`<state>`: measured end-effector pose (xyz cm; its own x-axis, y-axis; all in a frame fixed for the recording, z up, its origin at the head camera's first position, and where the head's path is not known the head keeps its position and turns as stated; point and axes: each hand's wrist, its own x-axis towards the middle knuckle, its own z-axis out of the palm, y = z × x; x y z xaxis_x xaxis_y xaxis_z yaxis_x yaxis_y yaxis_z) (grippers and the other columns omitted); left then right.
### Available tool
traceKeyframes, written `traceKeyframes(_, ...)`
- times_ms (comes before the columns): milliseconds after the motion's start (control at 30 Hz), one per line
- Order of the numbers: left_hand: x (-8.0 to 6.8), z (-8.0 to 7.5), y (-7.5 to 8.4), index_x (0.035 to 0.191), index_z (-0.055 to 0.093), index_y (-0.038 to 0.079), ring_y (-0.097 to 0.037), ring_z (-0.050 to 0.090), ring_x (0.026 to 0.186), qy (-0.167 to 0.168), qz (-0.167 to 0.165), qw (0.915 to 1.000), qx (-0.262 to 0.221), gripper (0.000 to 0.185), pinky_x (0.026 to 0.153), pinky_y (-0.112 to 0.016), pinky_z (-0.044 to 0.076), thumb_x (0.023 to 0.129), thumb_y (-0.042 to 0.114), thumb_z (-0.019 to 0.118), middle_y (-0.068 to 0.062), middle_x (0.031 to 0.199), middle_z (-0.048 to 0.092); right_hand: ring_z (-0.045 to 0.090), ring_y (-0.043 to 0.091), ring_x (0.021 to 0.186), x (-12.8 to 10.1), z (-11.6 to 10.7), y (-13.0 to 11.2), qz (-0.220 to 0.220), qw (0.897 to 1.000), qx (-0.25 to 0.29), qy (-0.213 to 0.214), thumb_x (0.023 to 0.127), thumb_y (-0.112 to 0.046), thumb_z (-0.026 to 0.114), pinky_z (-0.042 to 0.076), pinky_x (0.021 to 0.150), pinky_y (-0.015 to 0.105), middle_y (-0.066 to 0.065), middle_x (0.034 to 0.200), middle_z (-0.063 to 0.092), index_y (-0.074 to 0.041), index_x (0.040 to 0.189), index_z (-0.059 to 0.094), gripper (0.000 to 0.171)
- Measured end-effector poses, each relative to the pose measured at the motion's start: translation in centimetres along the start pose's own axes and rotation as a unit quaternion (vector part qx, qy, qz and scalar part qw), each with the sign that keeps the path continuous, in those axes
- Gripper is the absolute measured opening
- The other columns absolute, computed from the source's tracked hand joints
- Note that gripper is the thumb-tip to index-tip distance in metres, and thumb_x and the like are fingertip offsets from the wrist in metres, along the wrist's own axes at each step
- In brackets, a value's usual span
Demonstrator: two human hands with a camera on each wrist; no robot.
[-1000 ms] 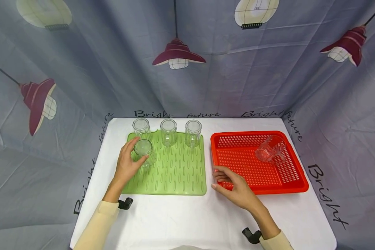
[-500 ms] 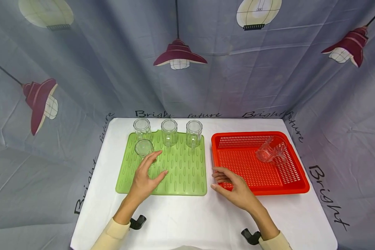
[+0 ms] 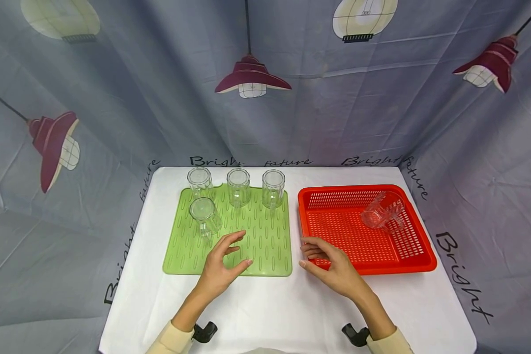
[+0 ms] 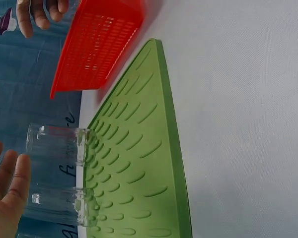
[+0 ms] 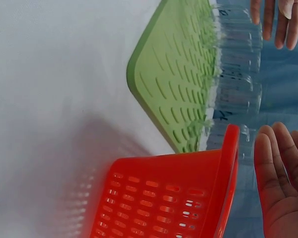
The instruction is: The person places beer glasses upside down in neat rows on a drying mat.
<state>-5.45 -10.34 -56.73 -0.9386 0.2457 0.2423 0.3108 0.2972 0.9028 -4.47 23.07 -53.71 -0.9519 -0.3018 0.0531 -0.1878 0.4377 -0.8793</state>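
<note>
My left hand [image 3: 220, 271] hovers over the front of the green drying mat [image 3: 261, 250], fingers loosely bent and holding nothing. On the mat, upside down, stand several glass mugs: one [image 3: 205, 215] at the left in front, and behind it a row with a left mug [image 3: 200, 183], a middle mug [image 3: 238, 188] and a right mug [image 3: 273, 189]. My right hand [image 3: 336, 270], also holding nothing, is relaxed at the near left corner of the red basket [image 3: 418, 265]. Inside the basket a glass mug [image 3: 376, 214] lies tilted toward the right back.
A white table [image 3: 265, 314] carries the mat on the left and the basket on the right, with a narrow gap between. The basket's raised rim [image 5: 231, 153] stands higher than the mat. A grey printed curtain [image 3: 265, 123] encloses the back and sides.
My left hand has let go of the front left mug on the mat and moved right and toward me. The right hand has stayed in place.
</note>
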Motion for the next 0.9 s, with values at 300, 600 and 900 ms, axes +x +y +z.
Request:
traceKeyframes(300,0.0,-0.5,-0.1,0.156,0.055,0.023,-0.026,0.061,0.138,0.003,-0.005,1.0,0.006,0.073,0.11,-0.051,0.062,0.091,0.012,0.088,-0.003,0.149,0.062,0.074,0.031,0.112,0.0,-0.1,-0.1,0.007,1.0,-0.006,0.002,0.096,-0.025,0.084,0.066,0.1,0.038,-0.001,0.123,0.075,-0.024,0.143,0.063,0.051)
traceKeyframes(600,-0.2,-0.3,-0.3,0.155,0.056,0.023,-0.028,0.062,0.136,0.005,-0.007,1.0,0.002,0.072,0.108,-0.052,0.062,0.091,0.013,0.088,-0.004,0.148,0.064,0.075,0.03,0.112,0.0,-3.4,0.5,-0.002,0.998,-0.043,0.046,0.097,-0.022,0.083,0.065,0.1,0.027,0.007,0.126,0.076,-0.016,0.145,0.063,0.052)
traceKeyframes(900,-0.5,-0.3,-0.6,0.154,0.056,0.024,-0.033,0.063,0.136,0.004,-0.023,0.9995,-0.02,0.073,0.109,-0.049,0.062,0.09,0.011,0.088,-0.002,0.148,0.063,0.071,0.03,0.116,0.1,-8.9,2.2,0.033,0.983,-0.143,0.112,0.097,-0.024,0.082,0.056,0.098,0.009,0.008,0.132,0.074,-0.017,0.148,0.062,0.055)
